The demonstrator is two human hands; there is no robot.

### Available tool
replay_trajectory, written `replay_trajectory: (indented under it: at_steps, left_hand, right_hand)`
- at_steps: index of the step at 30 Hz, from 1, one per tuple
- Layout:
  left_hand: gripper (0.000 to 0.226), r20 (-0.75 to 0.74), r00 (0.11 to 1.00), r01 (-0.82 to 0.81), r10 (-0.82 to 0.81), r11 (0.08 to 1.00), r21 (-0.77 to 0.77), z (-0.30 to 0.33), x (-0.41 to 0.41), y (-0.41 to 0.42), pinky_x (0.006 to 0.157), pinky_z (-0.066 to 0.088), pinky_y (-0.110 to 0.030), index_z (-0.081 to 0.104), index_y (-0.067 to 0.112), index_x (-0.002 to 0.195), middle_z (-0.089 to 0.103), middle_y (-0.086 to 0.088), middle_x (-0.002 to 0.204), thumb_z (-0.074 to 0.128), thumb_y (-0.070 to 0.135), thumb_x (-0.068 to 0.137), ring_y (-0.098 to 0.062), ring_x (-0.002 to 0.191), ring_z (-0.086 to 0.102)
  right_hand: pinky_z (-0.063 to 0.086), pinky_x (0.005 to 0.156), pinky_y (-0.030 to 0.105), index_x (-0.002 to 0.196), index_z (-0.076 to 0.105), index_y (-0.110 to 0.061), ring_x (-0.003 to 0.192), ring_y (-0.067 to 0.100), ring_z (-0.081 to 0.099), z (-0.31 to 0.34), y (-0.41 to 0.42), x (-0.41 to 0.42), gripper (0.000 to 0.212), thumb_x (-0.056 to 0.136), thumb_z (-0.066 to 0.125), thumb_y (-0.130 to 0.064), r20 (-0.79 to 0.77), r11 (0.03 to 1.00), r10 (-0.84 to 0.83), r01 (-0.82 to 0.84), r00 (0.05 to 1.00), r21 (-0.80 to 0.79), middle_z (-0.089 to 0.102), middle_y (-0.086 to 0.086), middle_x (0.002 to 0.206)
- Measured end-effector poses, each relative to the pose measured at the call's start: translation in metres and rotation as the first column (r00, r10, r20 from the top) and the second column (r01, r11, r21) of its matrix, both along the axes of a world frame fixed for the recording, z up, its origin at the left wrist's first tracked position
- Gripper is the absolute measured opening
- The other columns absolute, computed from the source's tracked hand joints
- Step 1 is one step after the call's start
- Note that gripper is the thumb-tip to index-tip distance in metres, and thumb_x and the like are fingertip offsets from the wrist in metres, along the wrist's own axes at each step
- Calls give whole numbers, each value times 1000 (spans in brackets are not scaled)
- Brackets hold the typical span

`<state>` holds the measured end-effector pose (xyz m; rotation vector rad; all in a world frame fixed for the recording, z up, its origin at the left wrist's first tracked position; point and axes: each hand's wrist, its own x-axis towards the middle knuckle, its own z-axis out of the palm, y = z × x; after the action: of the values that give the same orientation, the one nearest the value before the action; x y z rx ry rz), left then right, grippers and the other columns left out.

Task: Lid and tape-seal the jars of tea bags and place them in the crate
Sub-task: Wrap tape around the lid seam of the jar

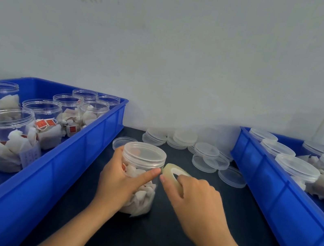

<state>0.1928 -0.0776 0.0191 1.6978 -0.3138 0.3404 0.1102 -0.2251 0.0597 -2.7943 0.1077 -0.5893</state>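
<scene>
A clear plastic jar (141,192) full of white tea bags stands upright on the dark table, with a clear lid (145,152) on top. My left hand (119,180) grips the jar from the left, and its index finger presses on the wall just under the lid. My right hand (195,201) holds a roll of clear tape (174,172) right beside the jar, at the lid's lower edge. The tape roll touches the jar's right side near my left fingertip.
A blue crate (79,152) at the left holds several open jars of tea bags. A second blue crate (271,184) at the right holds several lidded jars. Loose clear lids (205,151) lie at the back of the table, below a white wall.
</scene>
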Motion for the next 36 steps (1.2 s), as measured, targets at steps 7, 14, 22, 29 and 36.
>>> replay_trajectory:
  at_steps: [7,14,22,29,36]
  left_hand:
    - [83,7,994,105,-105,993,56,1,2,4,79,48,-20,56,39,113,65,25,103,77,74,41,3,98,61]
    - [80,5,984,179,-179,984,-7,4,-1,6,91,52,-34,50,36,110,65,18,108,84,58,41,-3,103,62]
    - [84,-42,955,288,-294,952,-108,9,-6,1,73,51,-12,31,34,108,65,-5,113,87,39,45,-3,95,66]
    - [70,-5,942,333,-336,935,-120,9,-9,3,84,51,-21,35,29,107,62,6,115,75,52,54,0,104,62]
    - [58,58,975,215,-213,976,-20,3,-14,0,93,44,-22,46,39,119,59,29,116,55,70,70,7,111,56]
  right_hand:
    - [29,52,28,66,46,-11,53,13,37,5,-20,0,64,85,40,-72,-16,989,-19,21,1000,149,44,-1,56]
    - [31,53,30,64,40,-15,54,15,39,5,-21,1,60,86,35,-71,-42,990,-8,14,999,139,42,-2,55]
    - [34,54,30,66,45,-17,54,13,39,3,-21,3,62,84,29,-74,-16,991,-26,28,1000,131,43,-3,55]
    - [33,52,30,61,35,-18,51,14,35,1,-13,4,61,83,28,-75,-57,980,-51,61,997,187,38,-4,52]
    - [31,50,28,60,34,-17,51,17,39,-5,2,0,53,98,30,-54,63,982,-33,21,997,186,42,-2,53]
